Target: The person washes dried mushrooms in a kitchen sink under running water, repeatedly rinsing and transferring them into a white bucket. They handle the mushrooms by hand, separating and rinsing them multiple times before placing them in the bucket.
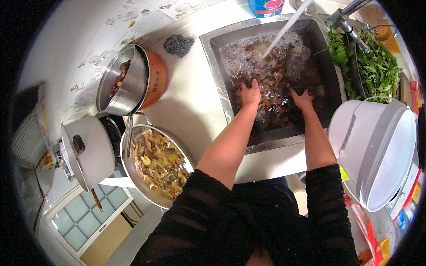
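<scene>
A metal sink (215, 71) holds murky, foamy water with a mass of brown, wet food pieces (274, 83), perhaps soaked mushrooms. My left hand (250, 94) reaches into the left side of the mass, thumb and a finger spread. On the right side, my right hand (302, 99) dips into darker water, its thumb apart from the fingers. Water hides the fingertips of both hands, so any grip is not visible. A white stream of water (283, 33) falls into the sink beyond them.
Left of the sink stand a wide pan (124, 163) of yellowish-brown slices in liquid, a steel colander (128, 86) on an orange pot (157, 79), and a lidded pot (96, 149). A scouring pad (178, 45) lies behind. Leafy greens (377, 66) and a white bucket (362, 133) crowd the right.
</scene>
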Motion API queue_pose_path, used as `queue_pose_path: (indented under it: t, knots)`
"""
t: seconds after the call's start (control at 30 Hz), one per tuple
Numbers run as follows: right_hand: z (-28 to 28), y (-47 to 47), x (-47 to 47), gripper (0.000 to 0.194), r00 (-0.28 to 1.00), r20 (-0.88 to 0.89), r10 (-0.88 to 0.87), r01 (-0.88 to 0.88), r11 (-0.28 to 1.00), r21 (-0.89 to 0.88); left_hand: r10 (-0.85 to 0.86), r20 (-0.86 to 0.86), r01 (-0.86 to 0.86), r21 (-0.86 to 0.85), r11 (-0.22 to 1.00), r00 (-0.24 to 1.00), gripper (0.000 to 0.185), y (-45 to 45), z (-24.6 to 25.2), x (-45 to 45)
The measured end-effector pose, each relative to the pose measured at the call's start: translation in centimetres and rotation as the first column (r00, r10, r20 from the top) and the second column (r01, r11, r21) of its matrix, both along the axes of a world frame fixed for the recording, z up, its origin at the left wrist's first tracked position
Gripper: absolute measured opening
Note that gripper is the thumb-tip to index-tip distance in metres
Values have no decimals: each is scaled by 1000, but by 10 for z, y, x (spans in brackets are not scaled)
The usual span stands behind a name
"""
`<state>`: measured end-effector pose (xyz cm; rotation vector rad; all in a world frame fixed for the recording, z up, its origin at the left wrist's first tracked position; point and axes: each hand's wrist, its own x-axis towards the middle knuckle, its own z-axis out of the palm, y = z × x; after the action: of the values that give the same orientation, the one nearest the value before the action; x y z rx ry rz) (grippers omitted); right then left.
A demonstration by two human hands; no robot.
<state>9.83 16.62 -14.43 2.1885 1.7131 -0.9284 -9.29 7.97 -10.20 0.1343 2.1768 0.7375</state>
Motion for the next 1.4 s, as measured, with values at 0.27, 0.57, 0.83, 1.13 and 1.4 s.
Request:
queue_pose_path:
  t: [0.27,0.57,0.83,1.13,1.4]
  knots:
    - [37,-16,-38,98,904,-307,-299,63,801,-595,205,710,-324,35,945,673,70,-16,-45,20]
    - [106,-4,-56,32,297,-799,-524,35,842,-539,-71,773,-217,263,940,631,40,7,37,4]
    - [102,43,-62,39,641,-623,449,-82,846,526,-376,-43,353,456,817,925,19,33,65,-33]
    - [44,82,-57,93,953,-259,-154,232,923,307,-215,-305,282,194,940,928,74,68,24,-62]
    - [3,63,-83,94,799,-413,-438,310,887,-342,-48,344,26,67,997,938,97,88,-5,-37]
